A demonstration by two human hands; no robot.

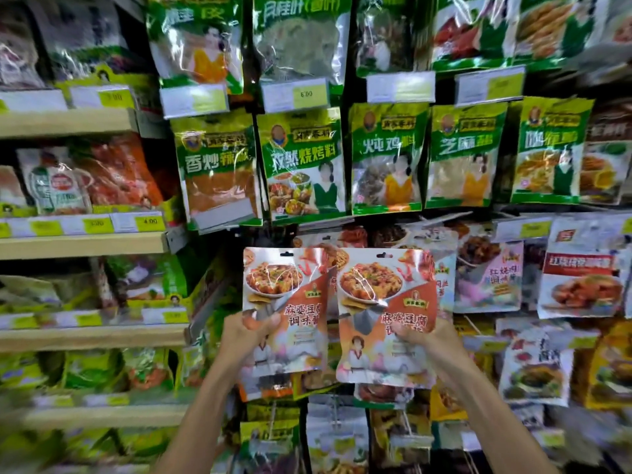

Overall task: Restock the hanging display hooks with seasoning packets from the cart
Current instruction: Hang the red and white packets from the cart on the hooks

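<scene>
Head camera faces hanging packets (pixel 301 165) closely, looking slightly downward.

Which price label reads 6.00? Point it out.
The price label hanging below the bay-leaf packet in the top row. The shelf label at left reads 4.00 instead.

Left packet (pixel 285 302) in left hand (pixel 244 333), right packet (pixel 386 309) in right hand (pixel 431 340), just beside each other, before hanging display. Row of hanging packets (pixel 304 165) above. Shelves (pixel 82 246) at left.
</scene>
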